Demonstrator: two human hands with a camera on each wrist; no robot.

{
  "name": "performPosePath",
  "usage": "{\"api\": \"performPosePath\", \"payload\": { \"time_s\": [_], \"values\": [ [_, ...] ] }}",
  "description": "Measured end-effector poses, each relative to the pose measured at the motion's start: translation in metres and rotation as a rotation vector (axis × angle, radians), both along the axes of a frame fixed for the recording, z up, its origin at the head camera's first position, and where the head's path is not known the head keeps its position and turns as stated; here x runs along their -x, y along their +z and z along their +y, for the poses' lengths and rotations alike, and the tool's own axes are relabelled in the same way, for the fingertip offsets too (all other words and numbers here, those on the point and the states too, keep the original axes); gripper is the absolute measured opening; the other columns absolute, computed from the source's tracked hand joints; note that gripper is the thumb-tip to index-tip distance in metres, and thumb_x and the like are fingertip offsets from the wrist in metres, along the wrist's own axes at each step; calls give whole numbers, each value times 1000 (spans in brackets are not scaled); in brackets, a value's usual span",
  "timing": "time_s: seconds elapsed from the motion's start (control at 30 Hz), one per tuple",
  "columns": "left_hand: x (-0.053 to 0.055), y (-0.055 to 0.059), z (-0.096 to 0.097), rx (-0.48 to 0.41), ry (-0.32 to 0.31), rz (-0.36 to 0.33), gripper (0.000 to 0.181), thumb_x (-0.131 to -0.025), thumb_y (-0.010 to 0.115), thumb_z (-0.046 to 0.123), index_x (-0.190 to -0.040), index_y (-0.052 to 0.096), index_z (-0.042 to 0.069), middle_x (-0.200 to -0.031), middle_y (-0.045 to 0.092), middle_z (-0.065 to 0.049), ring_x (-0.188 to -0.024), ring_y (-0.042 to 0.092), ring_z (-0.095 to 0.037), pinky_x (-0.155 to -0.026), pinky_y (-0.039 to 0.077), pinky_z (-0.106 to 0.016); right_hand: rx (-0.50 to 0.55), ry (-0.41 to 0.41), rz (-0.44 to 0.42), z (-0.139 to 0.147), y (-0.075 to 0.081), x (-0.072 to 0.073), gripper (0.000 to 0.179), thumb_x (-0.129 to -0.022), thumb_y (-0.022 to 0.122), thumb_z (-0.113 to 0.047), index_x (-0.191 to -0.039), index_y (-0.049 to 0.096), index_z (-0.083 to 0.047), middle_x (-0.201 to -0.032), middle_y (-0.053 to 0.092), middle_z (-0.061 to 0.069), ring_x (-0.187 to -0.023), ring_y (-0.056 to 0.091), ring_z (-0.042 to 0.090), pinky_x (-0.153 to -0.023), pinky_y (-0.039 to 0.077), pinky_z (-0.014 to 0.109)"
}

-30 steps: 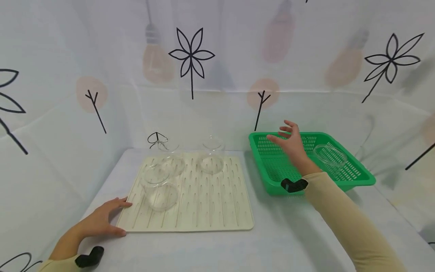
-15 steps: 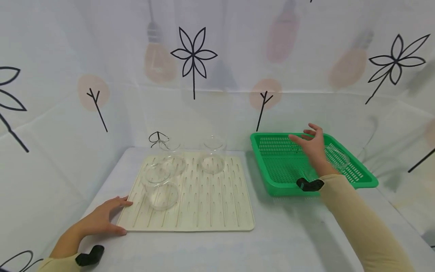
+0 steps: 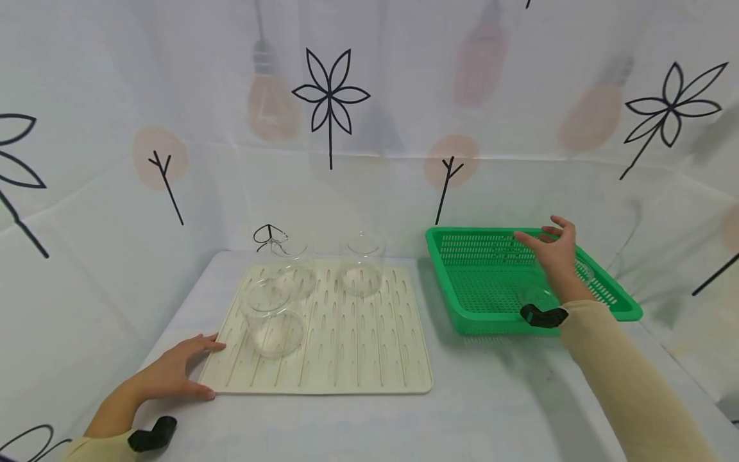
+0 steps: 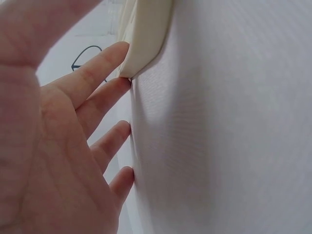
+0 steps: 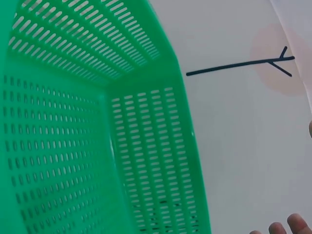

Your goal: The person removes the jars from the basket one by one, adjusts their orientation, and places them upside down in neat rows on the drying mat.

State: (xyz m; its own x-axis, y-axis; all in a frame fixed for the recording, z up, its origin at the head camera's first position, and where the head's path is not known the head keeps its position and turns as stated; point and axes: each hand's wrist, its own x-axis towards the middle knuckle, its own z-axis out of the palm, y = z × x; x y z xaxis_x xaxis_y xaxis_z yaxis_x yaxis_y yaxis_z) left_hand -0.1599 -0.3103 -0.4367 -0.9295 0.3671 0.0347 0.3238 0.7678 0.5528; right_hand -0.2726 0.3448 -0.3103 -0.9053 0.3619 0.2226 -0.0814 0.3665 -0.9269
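My left hand (image 3: 170,372) touches the left edge and near-left corner of a cream ribbed drying mat (image 3: 375,366), fingers spread; its fingertips (image 4: 127,48) show at the mat's edge in the left wrist view. Three clear glass cups stand on the mat: a front-left one (image 3: 276,333), a back-left one (image 3: 297,279) and a back-middle one (image 3: 361,276). Above the right part of a green plastic basket (image 3: 444,276), my right hand (image 3: 557,256) hovers with fingers apart and loosely bent. A clear glass (image 3: 537,295) lies in the basket, partly hidden behind that hand and wrist.
A white cloth (image 3: 323,430) covers the table under the mat and basket. Behind hangs a pale curtain (image 3: 381,192) with printed flowers and bulbs. The basket's perforated wall (image 5: 151,131) fills much of the right wrist view.
My right hand has moved rightward across the basket, toward the glass at its right end. The left hand has stayed at the mat's edge, and the cups on the mat have not moved.
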Motion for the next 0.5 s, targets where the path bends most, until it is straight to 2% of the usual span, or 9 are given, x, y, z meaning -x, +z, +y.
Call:
{"api": "performPosePath", "payload": {
  "time_s": [0.23,0.5],
  "values": [
    [0,0,0,8,2,-9,78,-56,86,42,-120,58,7,-136,42,-26,-124,27,-54,-94,22,-68,10,-121,-28,14,0,-1,85,-81,66,-44,-146,16,-22,-135,30,6,-128,27,25,-96,33,40],
    [2,-3,-1,3,3,-1,78,-56,86,42,-121,58,8,-136,42,-25,-124,26,-53,-94,22,-68,94,-263,-87,28,3,-4,86,-77,67,-49,-144,18,-26,-132,28,-4,-114,27,13,-91,33,33]
  ]
}}
